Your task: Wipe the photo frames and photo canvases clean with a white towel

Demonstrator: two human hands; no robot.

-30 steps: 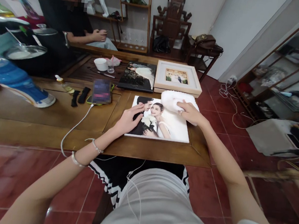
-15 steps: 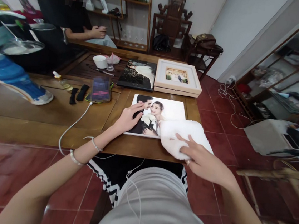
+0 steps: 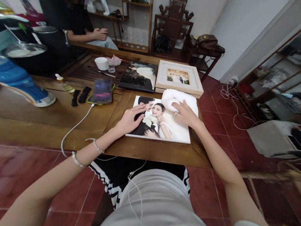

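Note:
A large photo print [image 3: 170, 128] of a couple lies flat on the wooden table [image 3: 44, 115] in front of me. My left hand [image 3: 130, 118] rests on its left edge with the fingers spread flat, pressing it down. My right hand [image 3: 184, 113] presses a folded white cloth [image 3: 176, 98] against the print's far right corner, fingers curled over the cloth.
Behind the print lie a dark photo panel [image 3: 139, 76] and a white framed picture [image 3: 178, 78]. A phone [image 3: 101, 92] with a white cable, a bowl [image 3: 101, 63] and a blue bottle [image 3: 15, 79] stand to the left. Another person [image 3: 69, 16] sits at the table's far side.
My right hand drew the cloth down to the print's near right corner, then pushed it back up to the far right corner. The left hand stayed in place.

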